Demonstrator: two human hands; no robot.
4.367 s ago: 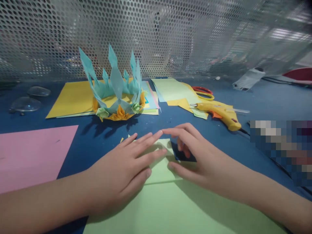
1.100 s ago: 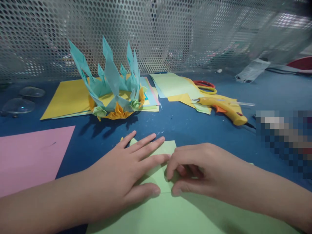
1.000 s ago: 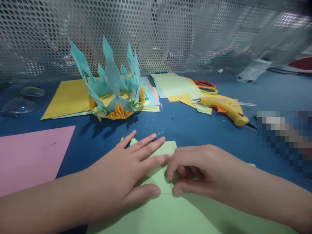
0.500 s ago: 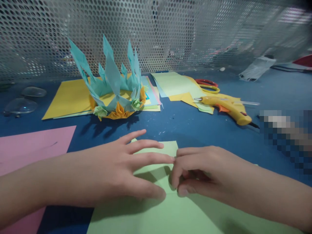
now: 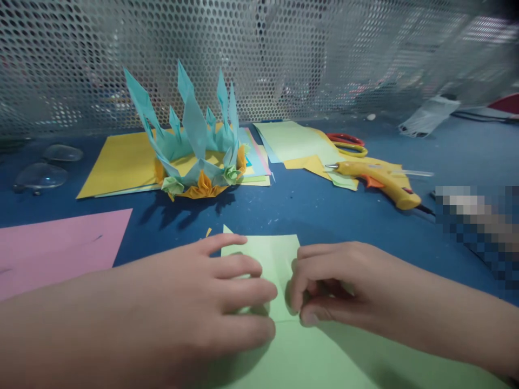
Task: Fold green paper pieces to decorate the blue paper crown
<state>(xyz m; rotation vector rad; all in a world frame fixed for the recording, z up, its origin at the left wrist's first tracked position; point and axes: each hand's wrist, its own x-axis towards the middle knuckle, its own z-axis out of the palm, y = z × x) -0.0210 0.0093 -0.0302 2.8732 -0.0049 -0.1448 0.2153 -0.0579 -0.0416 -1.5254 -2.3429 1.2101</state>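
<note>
A light green sheet of paper [image 5: 324, 356] lies in front of me, with a smaller green section [image 5: 278, 246] standing out at its far end and a line running across where the two meet. My left hand [image 5: 227, 297] is over the left side of that section, palm down, fingers bent a little and apart. At its right edge, my right hand [image 5: 328, 281] is closed, thumb and curled forefinger pinching the green paper near the line. The thumb and finger partly hide the paper there.
Beyond my hands stands a blue paper crown [image 5: 197, 146] on yellow sheets [image 5: 113, 156]. Pink paper [image 5: 81, 237] and glasses [image 5: 42, 175] lie left. A yellow glue gun [image 5: 377, 178] and scissors [image 5: 348, 146] are right, near green sheets [image 5: 292, 138]. Perforated metal [image 5: 259, 59] closes the back.
My left hand's fingers have bent and drawn back from the right hand, uncovering more green paper. The right hand keeps its pinch. The whole view has shifted slightly.
</note>
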